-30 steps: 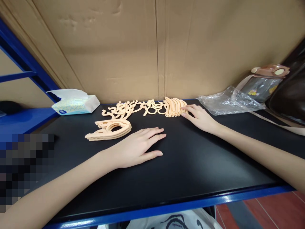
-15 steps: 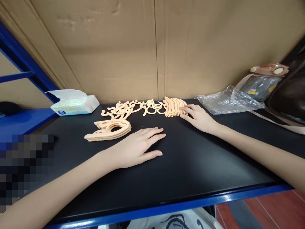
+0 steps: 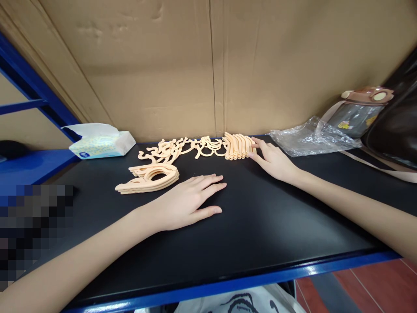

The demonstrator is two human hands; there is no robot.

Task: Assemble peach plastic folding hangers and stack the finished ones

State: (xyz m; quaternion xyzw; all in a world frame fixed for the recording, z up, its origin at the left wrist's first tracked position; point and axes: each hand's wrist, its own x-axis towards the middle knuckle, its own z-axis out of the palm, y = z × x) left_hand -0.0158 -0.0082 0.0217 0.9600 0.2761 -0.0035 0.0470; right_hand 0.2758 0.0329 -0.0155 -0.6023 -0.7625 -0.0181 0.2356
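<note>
My left hand (image 3: 189, 200) lies palm down on the black tabletop (image 3: 267, 217), open, thumb away from the fingers, holding nothing. Just left of it is a stack of folded peach plastic hangers (image 3: 163, 183). My right hand (image 3: 273, 161) is at the right end of a row of curved peach hanger arms (image 3: 236, 147). Its thumb and fingers close around the endmost hanger arm, which is partly hidden by them. Left of that row, along the back, are several loose hanger hooks (image 3: 208, 142) and a tangle of hook-ended hanger pieces (image 3: 164, 151).
A tissue pack (image 3: 100, 145) sits at the back left. Crumpled clear plastic (image 3: 299, 138) and a strapped bottle (image 3: 355, 117) stand at the back right, beside a dark brown bag (image 3: 397, 126). A cardboard wall (image 3: 163, 78) rises behind the table. The front edge is blue.
My right hand has shifted slightly right, its fingers drawing back from the top of the row to its end piece. My left hand has stayed in place.
</note>
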